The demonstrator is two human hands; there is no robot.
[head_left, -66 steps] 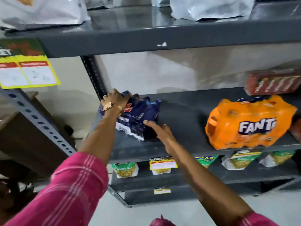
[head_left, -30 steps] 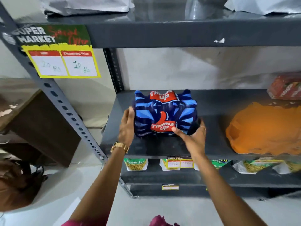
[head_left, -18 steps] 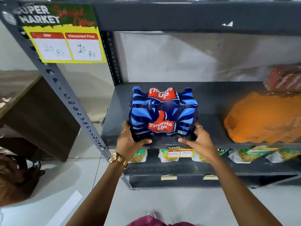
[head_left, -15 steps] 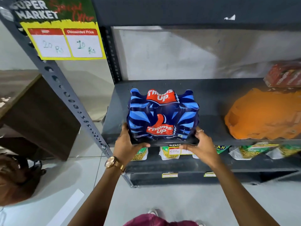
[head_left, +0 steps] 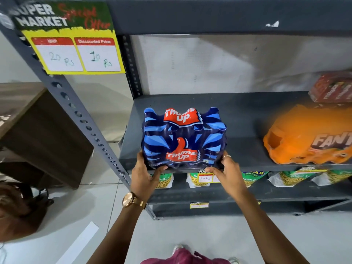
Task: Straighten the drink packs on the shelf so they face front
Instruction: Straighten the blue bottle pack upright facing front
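A blue Thums Up drink pack [head_left: 182, 138] stands upright at the front left of the grey middle shelf [head_left: 245, 149], its red logo facing me. My left hand [head_left: 144, 176] grips its lower left corner, thumb across the front bottom edge. My right hand [head_left: 226, 174] holds the lower right corner, a ring on one finger. An orange Fanta pack [head_left: 308, 140] lies to the right on the same shelf, turned at an angle, its label partly cut off by the frame edge.
A red pack [head_left: 333, 86] sits at the back right of the shelf. Snack bags [head_left: 285, 178] line the shelf below. A slanted perforated post [head_left: 80, 117] carries a yellow price sign [head_left: 76, 52]. A brown cabinet [head_left: 38, 134] and a bag [head_left: 21, 208] stand at left.
The blue pack went from lying tilted at the shelf's left end to standing upright, logo forward. Both hands slid down to its bottom corners and drew it to the shelf's front edge.
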